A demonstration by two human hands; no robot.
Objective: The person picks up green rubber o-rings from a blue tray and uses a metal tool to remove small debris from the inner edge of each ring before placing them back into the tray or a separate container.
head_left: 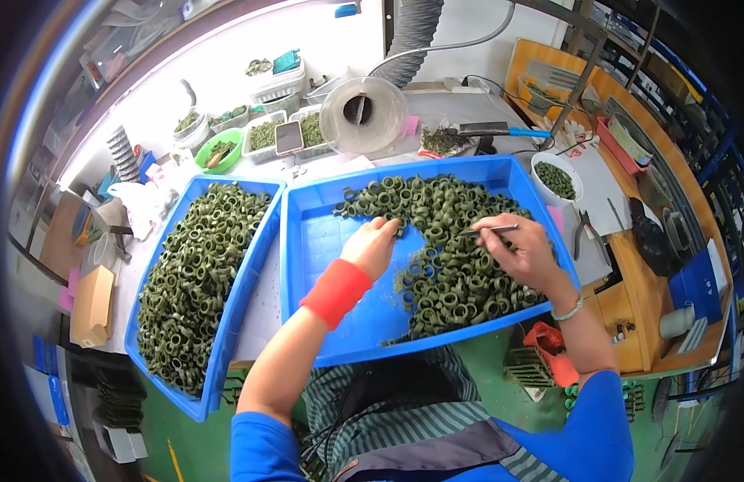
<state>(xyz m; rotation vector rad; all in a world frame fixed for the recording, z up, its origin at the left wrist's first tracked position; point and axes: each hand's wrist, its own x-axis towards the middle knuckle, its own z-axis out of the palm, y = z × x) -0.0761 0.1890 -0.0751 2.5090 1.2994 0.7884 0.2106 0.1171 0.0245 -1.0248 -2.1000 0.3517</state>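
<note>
Over the wide blue tray (316, 277), my left hand (372, 247) has its fingers pinched together at the left edge of a heap of dark green ring-shaped pieces (460, 293). A small green ring piece (400, 228) shows at those fingertips. My right hand (523, 253) grips a thin, dark, pen-like tool (500, 230) whose tip points left over the heap. The heap covers the right and far parts of the tray. A red wristband circles my left wrist. To the left stands a narrower blue tray (226, 353) piled with similar green rings (199, 281).
At the back are a clear funnel-shaped hood (364, 120), a phone (289, 138) and a green bowl (219, 153). Pliers (590, 237), a white bowl of green pieces (555, 178) and a blue-handled brush (504, 129) lie right. An open cardboard box (93, 307) stands left.
</note>
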